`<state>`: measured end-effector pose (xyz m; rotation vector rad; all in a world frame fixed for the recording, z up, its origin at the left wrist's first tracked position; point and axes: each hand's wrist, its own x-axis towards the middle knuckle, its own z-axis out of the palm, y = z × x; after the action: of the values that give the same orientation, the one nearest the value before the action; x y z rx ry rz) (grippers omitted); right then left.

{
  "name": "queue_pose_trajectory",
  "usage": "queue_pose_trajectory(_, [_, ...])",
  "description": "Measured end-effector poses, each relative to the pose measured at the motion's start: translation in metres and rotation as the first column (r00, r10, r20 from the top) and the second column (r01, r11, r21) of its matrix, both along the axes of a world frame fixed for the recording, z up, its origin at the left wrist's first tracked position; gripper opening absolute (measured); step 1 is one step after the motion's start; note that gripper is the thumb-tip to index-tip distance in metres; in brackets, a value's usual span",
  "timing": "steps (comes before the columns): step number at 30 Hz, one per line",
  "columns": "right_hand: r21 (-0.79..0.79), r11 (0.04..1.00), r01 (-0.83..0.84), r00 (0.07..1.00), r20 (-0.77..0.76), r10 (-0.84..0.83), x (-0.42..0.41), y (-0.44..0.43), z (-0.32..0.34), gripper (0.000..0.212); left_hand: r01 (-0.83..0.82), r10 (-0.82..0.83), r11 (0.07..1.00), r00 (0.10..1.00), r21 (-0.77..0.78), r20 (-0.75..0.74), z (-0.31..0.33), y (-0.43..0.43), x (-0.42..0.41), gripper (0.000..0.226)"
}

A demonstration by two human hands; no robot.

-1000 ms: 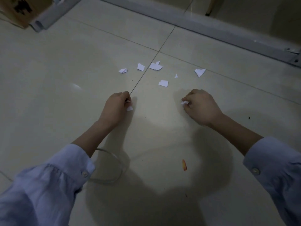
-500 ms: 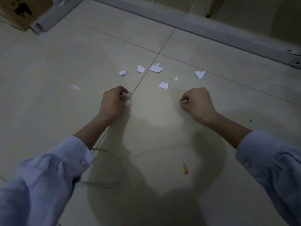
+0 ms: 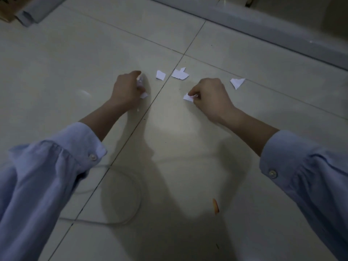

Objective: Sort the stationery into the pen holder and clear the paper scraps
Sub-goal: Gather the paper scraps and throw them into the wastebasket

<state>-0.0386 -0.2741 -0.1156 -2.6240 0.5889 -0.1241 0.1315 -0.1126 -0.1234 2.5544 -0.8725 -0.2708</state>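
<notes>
Scraps [image 3: 188,97] in left hand [image 3: 126,89], right hand [image 3: 211,95]

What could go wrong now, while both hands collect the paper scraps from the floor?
1. The left hand holds a bunch of scraps, and one piece sticks out below; it may drop at the next grab.
2. A tiny bit just below that hand is easy to overlook in this dim light.
3. The cable loops beside the left sleeve and could catch on it.
</notes>
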Motion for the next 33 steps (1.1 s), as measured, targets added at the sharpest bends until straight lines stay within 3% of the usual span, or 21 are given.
queue_pose_trajectory(3, [-0.136, 0.984, -0.119, 0.988, -0.111, 0.104, 0.007, 0.000, -0.003, 0.035, 0.074, -0.077, 0.995, 0.996, 0.072, 0.046, -0.003, -0.007, 0.004, 0.032])
queue_pose_trajectory(7, [-0.166, 0.966, -0.200, 0.974, -0.144, 0.177, 0.009, 0.008, -0.007, 0.037, 0.072, -0.081, 0.993, 0.992, 0.088, 0.098, -0.010, -0.008, 0.007, 0.024])
queue_pose_trajectory(12, [-0.156, 0.968, -0.195, 0.973, -0.154, 0.171, 0.010, 0.010, -0.009, 0.031, -0.022, 0.031, 0.997, 0.993, -0.077, 0.113, -0.015, -0.006, 0.003, 0.013])
queue_pose_trajectory(16, [-0.122, 0.973, -0.197, 0.975, -0.126, 0.182, 0.012, 0.007, -0.007, 0.025, 0.027, -0.027, 1.000, 0.993, -0.003, 0.115, -0.012, -0.008, 0.009, 0.017])
queue_pose_trajectory(24, [-0.272, 0.938, -0.213, 0.972, -0.153, 0.177, 0.015, 0.011, -0.005, 0.020, 0.109, -0.121, 0.992, 0.970, 0.063, 0.212, -0.013, -0.010, 0.005, 0.024])
queue_pose_trajectory(30, [-0.212, 0.963, -0.169, 0.982, -0.114, 0.147, 0.016, 0.014, -0.010, 0.021, 0.212, -0.214, 0.977, 0.956, 0.034, 0.199, -0.008, -0.018, 0.004, 0.034])
queue_pose_trajectory(33, [0.060, 0.998, -0.015, 0.999, 0.030, 0.013, 0.005, -0.002, -0.006, 0.014, 0.288, -0.298, 0.954, 0.942, 0.081, 0.156, -0.004, -0.027, 0.003, 0.048])
